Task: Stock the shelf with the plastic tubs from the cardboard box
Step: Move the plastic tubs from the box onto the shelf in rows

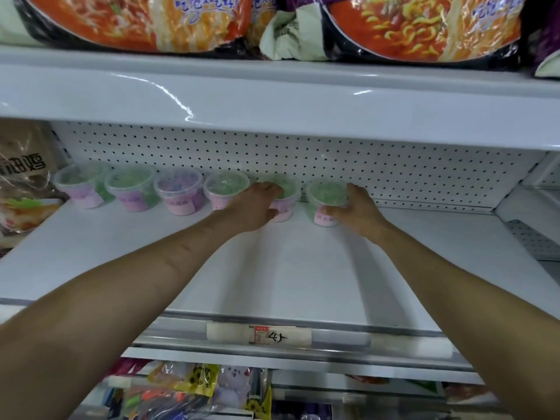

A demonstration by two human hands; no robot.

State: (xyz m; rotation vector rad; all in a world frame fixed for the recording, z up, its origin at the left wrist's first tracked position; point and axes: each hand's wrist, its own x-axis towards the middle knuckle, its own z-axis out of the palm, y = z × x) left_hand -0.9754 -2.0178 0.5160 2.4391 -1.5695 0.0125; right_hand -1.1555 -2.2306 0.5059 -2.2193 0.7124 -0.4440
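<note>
Both hands on tubs at the back of the white shelf (288, 268).
From a crinkled snack bag (24, 183), four tubs (178, 192) line the pegboard (394, 165); the left hand (256, 204) curls round the fifth tub (288, 189), the right hand (356, 209) grips the sixth tub (325, 192) just beside.

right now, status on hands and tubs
Left hand grips fifth tub in the row. Right hand grips sixth tub. Both down on shelf. Nothing blocking.
</note>
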